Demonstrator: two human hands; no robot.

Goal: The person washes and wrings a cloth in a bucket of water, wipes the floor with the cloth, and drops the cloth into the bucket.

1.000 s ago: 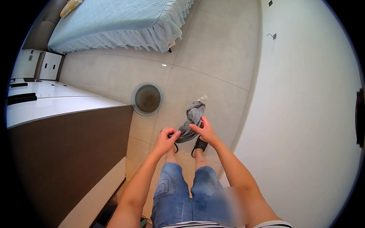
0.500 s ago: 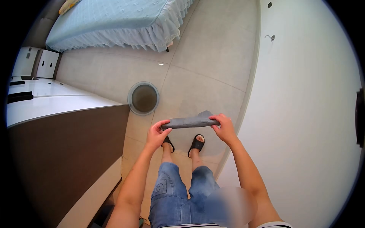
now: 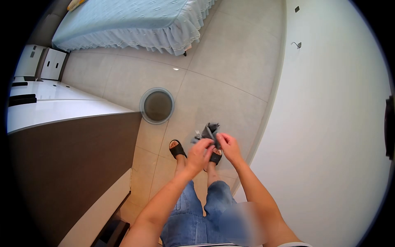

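Pale tiled floor [image 3: 230, 53], round bucket [image 3: 157, 106] standing near, our left hand [image 3: 200, 153] and right hand [image 3: 228, 147] pinching gray cloth [image 3: 211, 131].

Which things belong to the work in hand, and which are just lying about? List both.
In the work:
grey cloth, between left hand and right hand
bucket, probably

Just about:
bed
wall hook
small white thing on the floor

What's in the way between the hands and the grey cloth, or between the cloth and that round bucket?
Nothing that I can see. The left hand and right hand are right at the grey cloth. Between the cloth and the round bucket, only bare floor shows.
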